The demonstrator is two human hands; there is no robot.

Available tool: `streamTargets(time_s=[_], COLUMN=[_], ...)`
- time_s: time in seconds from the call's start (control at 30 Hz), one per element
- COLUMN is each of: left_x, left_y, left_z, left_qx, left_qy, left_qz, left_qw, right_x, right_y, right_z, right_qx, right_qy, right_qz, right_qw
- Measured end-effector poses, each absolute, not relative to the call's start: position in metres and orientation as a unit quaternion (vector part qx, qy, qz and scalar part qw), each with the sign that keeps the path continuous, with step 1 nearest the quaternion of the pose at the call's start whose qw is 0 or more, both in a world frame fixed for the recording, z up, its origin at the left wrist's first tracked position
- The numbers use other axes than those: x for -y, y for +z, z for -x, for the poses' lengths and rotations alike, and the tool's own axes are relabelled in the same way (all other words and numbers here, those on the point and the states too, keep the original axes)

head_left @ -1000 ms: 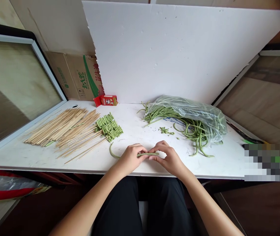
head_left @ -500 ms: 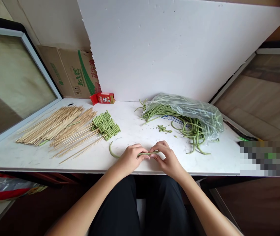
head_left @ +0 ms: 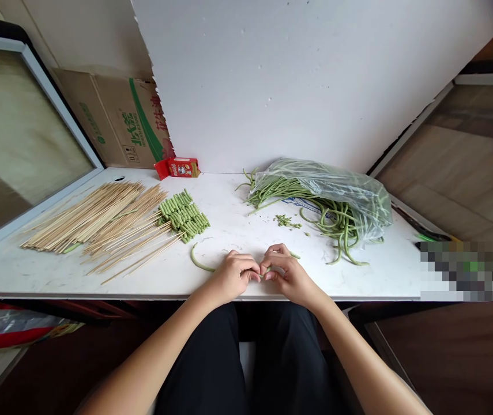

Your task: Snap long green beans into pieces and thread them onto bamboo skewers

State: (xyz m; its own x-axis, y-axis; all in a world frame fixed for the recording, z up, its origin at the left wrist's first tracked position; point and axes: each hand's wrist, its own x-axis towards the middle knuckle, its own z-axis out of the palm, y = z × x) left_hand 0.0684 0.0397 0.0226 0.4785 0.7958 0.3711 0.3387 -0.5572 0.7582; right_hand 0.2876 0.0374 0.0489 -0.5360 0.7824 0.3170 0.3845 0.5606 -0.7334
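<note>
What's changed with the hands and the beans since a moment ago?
The left hand and right hand have drawn closer together on the green bean. A green end now pokes out past the right hand's knuckles; earlier an end showed inside its curled fingers. Nothing was visibly let go. The view shifted slightly, but the skewers, cut pieces and plastic bag stayed put.
</note>
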Motion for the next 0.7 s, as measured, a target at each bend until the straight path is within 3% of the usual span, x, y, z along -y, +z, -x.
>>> streamTargets(time_s=[0.23,0.43,0.7], left_x=[-0.039,-0.044,-0.042], left_y=[0.027,0.028,0.030], left_z=[-0.070,-0.068,-0.066], left_qx=[-0.337,-0.383,-0.401], left_qy=[0.364,0.419,0.402], left_qz=[-0.806,-0.774,-0.795], left_qw=[0.324,0.281,0.214], right_x=[-0.041,-0.042,-0.038], right_y=[0.045,0.051,0.057], right_z=[-0.292,-0.298,-0.300], right_qx=[0.815,0.793,0.807], right_qy=[0.341,0.259,0.223], right_qz=[0.338,0.375,0.385], right_qw=[0.323,0.404,0.389])
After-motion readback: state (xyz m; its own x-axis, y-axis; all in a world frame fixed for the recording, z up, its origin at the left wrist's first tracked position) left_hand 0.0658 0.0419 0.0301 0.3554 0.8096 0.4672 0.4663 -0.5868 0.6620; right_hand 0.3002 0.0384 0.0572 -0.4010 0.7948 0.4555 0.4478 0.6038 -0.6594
